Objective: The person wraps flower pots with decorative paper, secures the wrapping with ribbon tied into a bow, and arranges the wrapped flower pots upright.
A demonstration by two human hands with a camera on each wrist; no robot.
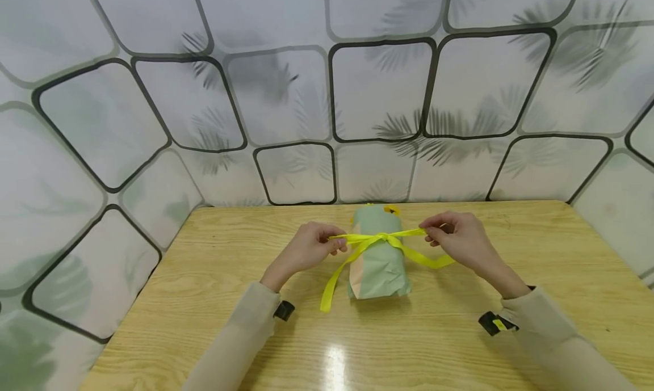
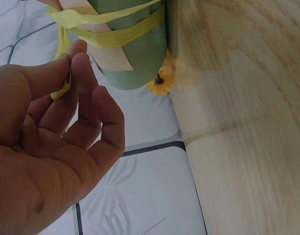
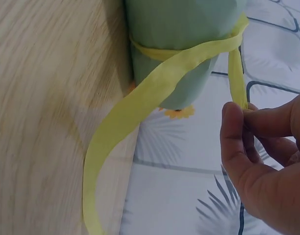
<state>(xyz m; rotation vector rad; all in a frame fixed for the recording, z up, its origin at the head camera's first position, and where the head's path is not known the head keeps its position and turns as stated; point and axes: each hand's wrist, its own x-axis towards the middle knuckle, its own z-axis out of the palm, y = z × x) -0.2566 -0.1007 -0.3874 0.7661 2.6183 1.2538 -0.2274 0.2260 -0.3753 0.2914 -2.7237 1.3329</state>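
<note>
A bundle wrapped in pale green paper (image 1: 380, 272) lies on the table, with a peach strip down its left side. Yellow ribbon (image 1: 367, 242) runs around it, crossing in a knot on top. To the left of the knot, my left hand (image 1: 311, 246) pinches one part of the ribbon between thumb and fingers. My right hand (image 1: 462, 240) pinches another part on the right, and the ribbon is stretched between both hands. Two loose tails hang down, one on each side. Orange-yellow flowers (image 2: 161, 82) show at the bundle's far end; the rest of them is hidden by paper.
The wooden table (image 1: 230, 255) extends around the bundle on both sides and in front. Behind it stands a wall (image 1: 286, 101) with a pattern of dark-outlined rounded squares and leaves. Black straps (image 1: 284, 310) sit at both wrists over light sleeves.
</note>
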